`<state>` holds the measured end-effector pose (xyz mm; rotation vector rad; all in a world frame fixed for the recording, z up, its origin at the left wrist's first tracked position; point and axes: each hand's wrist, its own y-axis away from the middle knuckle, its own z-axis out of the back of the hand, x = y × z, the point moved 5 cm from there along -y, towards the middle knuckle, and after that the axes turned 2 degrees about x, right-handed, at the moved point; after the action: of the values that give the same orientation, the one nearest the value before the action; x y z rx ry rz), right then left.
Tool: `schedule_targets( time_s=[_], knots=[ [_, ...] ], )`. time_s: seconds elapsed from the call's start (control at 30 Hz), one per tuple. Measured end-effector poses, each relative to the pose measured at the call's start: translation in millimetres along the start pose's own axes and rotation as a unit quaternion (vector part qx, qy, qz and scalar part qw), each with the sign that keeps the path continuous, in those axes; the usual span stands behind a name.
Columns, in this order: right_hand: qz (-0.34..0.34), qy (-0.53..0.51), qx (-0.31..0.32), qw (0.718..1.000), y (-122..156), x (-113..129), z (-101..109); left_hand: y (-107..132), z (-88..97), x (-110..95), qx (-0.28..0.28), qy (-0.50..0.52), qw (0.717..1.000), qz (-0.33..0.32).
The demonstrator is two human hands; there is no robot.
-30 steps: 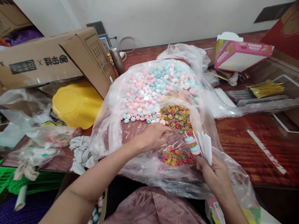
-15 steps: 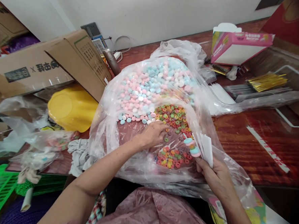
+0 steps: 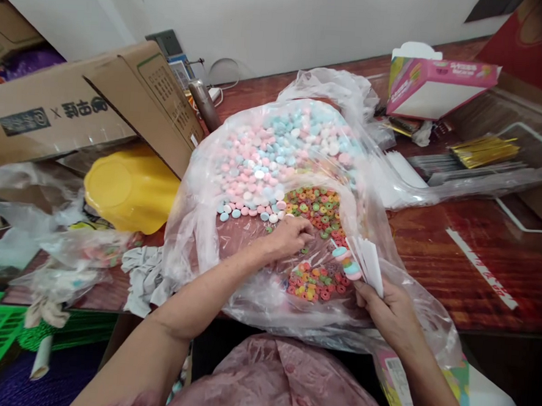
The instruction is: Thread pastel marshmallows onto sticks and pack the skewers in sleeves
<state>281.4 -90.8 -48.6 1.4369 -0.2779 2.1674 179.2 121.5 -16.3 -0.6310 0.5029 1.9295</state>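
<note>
My left hand [image 3: 291,236] is over the plastic sheet, fingers curled together beside the ring gummies [image 3: 319,209]; whatever its fingertips pinch is too small to make out. A band of pink, blue and white round candies [image 3: 260,156] lies beyond it. My right hand [image 3: 391,302] is closed around a sheaf of white sticks [image 3: 372,264]. Between its thumb and fingers it also keeps a candy skewer [image 3: 347,263], threaded with blue, pink and orange-green pieces and tilted toward the left hand. Below the skewer sits a smaller pile of ring gummies [image 3: 309,282].
Clear plastic bagging [image 3: 196,223] surrounds the candies on the wooden table [image 3: 433,250]. At left stand a cardboard box [image 3: 135,96] and a yellow bowl [image 3: 129,188]. A pink carton [image 3: 443,85] and gold twist ties [image 3: 485,152] are at right.
My left hand has shifted slightly right, its fingers drawing together toward the skewer. The right hand keeps its hold nearly in place. The view has tilted a little.
</note>
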Motion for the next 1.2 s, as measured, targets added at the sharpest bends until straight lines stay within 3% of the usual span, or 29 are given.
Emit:
schedule_targets(
  time_s=[0.2,0.33,0.43,0.5,0.53,0.57,0.67,0.77,0.87,0.93,1.1,1.2],
  knots=[
    [0.007,0.023,0.004,1.0,1.2,1.7,-1.7,1.2,-5.5,-14.3,0.025,-0.188,0.982,-0.008],
    [0.018,0.03,-0.012,0.999,4.4,3.8,-2.9,11.3,-7.8,-20.2,0.007,-0.242,0.968,-0.062],
    [0.034,0.029,-0.022,0.999,9.3,10.1,-5.9,21.2,-10.0,-21.7,-0.008,-0.132,0.988,-0.084],
    [0.052,0.026,-0.023,0.998,12.7,18.8,-9.3,29.7,-3.4,-19.2,-0.053,0.063,0.995,-0.052],
    [0.062,0.025,-0.024,0.997,14.0,24.5,-11.3,35.1,1.0,-16.4,-0.077,0.186,0.979,-0.021],
    [0.071,0.023,-0.022,0.997,14.8,30.7,-13.6,41.5,4.9,-13.3,-0.096,0.308,0.946,0.015],
    [0.09,0.021,0.001,0.996,14.0,48.8,-23.2,63.8,12.8,-9.5,-0.114,0.559,0.816,0.096],
    [0.113,0.033,0.035,0.992,10.8,62.3,-34.1,84.2,20.0,-6.4,-0.147,0.64,0.744,0.123],
    [0.137,0.048,0.06,0.988,9.0,67.7,-42.6,97.6,22.0,1.7,-0.204,0.654,0.719,0.12],
    [0.144,0.057,0.076,0.985,9.3,68.0,-46.6,101.9,21.6,5.9,-0.228,0.633,0.733,0.104],
    [0.171,0.138,0.056,0.974,12.5,74.9,-47.5,109.6,35.0,2.4,-0.327,0.405,0.854,-0.011],
    [0.192,0.171,0.058,0.965,16.9,81.8,-49.3,112.3,37.2,-2.5,-0.354,0.288,0.888,-0.054]
  ],
)
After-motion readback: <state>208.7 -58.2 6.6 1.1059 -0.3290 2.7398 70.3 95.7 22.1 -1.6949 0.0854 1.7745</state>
